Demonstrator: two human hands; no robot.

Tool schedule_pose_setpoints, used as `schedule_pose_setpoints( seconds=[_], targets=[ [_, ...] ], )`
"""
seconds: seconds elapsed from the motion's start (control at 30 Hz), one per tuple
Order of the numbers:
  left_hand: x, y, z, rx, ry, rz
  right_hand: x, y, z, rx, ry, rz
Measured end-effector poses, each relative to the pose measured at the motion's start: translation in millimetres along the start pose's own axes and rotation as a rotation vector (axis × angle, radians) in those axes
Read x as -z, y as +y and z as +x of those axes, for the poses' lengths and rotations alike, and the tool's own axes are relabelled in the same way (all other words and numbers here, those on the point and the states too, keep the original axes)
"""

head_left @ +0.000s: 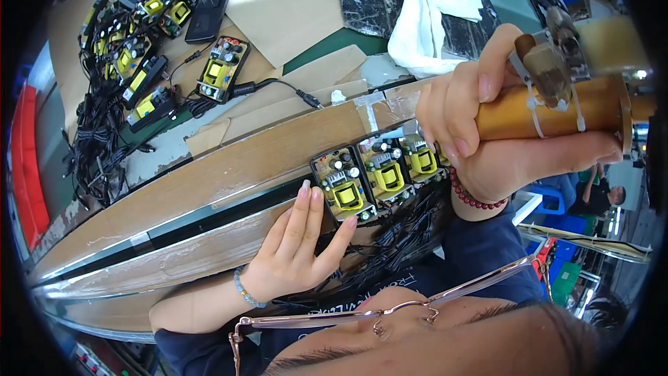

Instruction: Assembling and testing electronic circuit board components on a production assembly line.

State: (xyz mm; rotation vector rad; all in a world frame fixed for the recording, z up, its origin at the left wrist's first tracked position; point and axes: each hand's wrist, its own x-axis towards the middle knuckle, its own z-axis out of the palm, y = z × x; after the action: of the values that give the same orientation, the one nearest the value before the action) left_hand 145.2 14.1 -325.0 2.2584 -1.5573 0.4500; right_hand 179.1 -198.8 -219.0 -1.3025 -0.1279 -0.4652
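Observation:
In the head view, a row of open black adapter cases with circuit boards sits along the slotted wooden track, each board bearing a yellow transformer. My left hand is at the left end of this row. Its fingers are stretched out along the end case's left edge, and the thumb is apart near the lower corner. A gold-coloured cylindrical tool with a dark knob strapped on by clear ties is in my right hand, whose fingers wrap round it above the row's right end. That hand hides part of the last boards.
Long wooden rails curve across the bench. Beyond them lie a heap of adapter boards with black cables, a single board, cardboard sheets and a white cloth. More black cables hang on my side. Another person is far right.

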Motion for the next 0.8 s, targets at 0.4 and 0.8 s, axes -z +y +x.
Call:
schedule_pose_setpoints(
  seconds=[0.4, 0.8],
  targets=[
    [-1.1, 2.5, 0.6, 0.014, -0.005, -0.016, 9.4, 0.3, 6.4, 0.004, -0.072, -0.127],
    [5.0, 6.5, 2.0, 0.037, 0.004, -0.077, 13.0, -19.6, -1.7, -0.129, 0.006, -0.262]
  ],
)
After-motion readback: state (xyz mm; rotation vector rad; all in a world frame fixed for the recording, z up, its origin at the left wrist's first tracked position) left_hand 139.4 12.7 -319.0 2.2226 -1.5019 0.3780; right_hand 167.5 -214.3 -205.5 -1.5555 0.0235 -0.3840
